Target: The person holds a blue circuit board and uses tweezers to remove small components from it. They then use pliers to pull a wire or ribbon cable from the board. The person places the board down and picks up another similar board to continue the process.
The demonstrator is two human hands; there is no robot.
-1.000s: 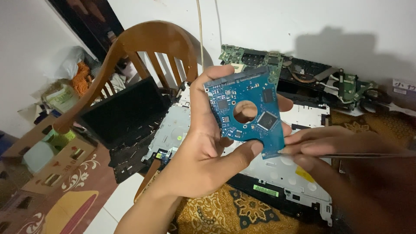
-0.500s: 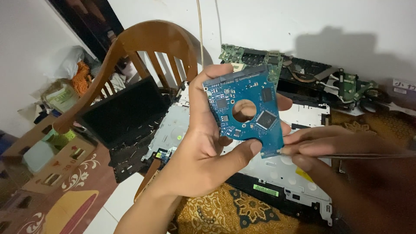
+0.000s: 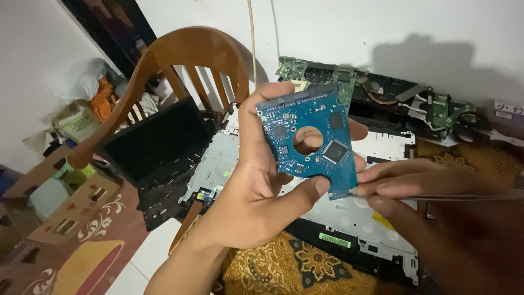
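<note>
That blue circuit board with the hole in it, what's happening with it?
A person is holding the blue circuit board up in the left hand, thumb along one edge and fingers behind it. The right hand pinches a thin metal tool, its tip at the board's lower corner. Behind lie a taken-apart laptop base, a green motherboard by the wall, and a wooden chair on the left.

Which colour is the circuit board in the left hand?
Blue circuit board, clearest in the head view.
</note>
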